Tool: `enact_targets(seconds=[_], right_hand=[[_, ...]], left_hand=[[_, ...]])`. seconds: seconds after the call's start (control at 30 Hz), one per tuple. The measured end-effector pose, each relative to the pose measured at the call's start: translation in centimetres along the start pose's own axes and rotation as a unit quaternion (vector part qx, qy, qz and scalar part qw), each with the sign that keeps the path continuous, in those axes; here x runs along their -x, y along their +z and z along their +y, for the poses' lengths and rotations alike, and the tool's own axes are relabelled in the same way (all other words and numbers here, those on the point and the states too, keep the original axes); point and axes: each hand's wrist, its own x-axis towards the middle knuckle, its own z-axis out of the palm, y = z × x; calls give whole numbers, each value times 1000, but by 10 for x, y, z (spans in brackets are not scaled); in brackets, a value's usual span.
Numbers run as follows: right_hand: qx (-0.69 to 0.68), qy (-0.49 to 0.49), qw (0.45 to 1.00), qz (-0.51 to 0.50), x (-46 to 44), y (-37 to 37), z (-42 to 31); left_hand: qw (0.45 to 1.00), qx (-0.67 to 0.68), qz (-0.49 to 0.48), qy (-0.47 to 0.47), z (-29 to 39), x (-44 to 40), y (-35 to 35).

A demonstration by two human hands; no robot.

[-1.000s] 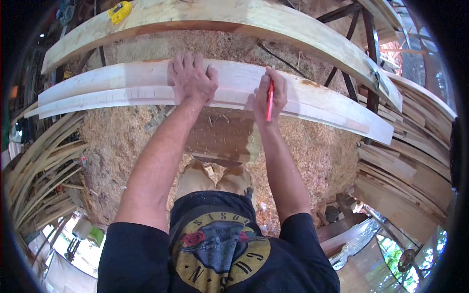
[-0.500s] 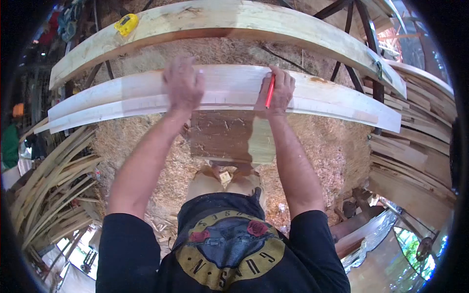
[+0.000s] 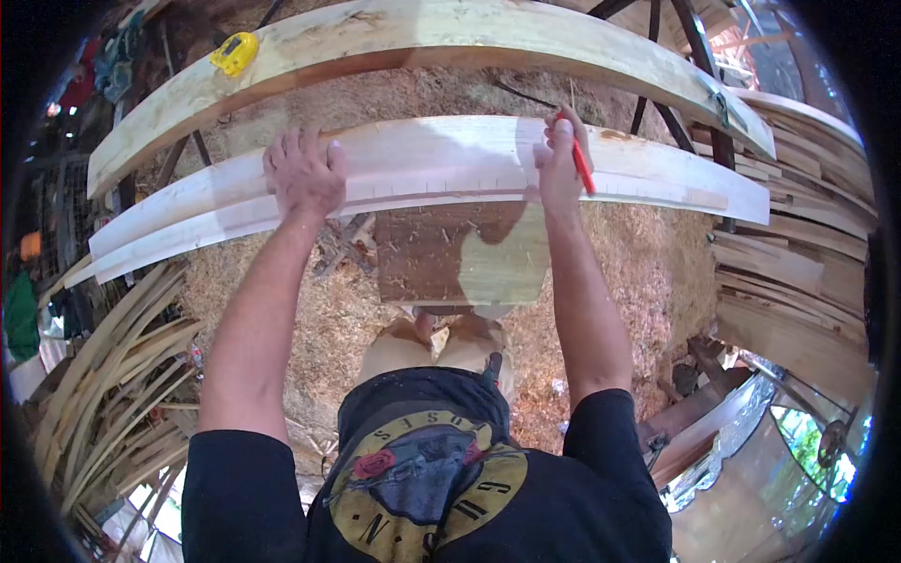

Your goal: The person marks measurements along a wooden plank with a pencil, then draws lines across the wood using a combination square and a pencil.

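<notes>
A long pale wooden plank (image 3: 441, 145) lies crosswise before me, with short tick marks along its near part and a thin wooden strip (image 3: 221, 223) along its near edge. My left hand (image 3: 307, 176) rests on the plank left of the middle, fingers spread towards the far edge and thumb apart. Over the right half of the plank, my right hand (image 3: 561, 161) is closed around a red pencil (image 3: 581, 161), which slants down to the right. Part of the pencil is hidden by the fingers.
Beyond the plank runs a second thick wooden beam (image 3: 450, 36), with a yellow tape measure (image 3: 235, 53) on its left part. A board (image 3: 422, 253) sits below the plank. Wood strips (image 3: 89, 375) pile up at left, stacked boards (image 3: 798, 281) at right; shavings (image 3: 619, 291) cover the floor.
My left hand has moved left along the plank and come to rest on it. My right hand has shifted right, and the red pencil now leans the other way.
</notes>
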Motion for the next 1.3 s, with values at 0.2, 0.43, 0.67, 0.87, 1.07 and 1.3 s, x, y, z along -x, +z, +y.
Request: enact_targets(seconds=[0.2, 0.43, 0.67, 0.87, 1.07, 1.3], right_hand=[[5, 3, 988, -153, 75, -3, -42], [92, -3, 975, -202, 113, 23, -31], [102, -90, 972, -192, 109, 27, -24], [111, -104, 969, -194, 105, 30, -26], [127, -123, 966, -189, 104, 31, -23], [134, -150, 961, -189, 103, 33, -18]], left_hand=[[1000, 8, -13, -8, 1, -2, -2], [1000, 10, -16, -8, 1, -2, -2], [1000, 15, -7, -7, -1, -1, 1], [1000, 28, -5, -2, -1, -2, -2], [1000, 25, 17, 8, -1, -1, -1], [999, 20, 30, 14, -2, -2, 0]])
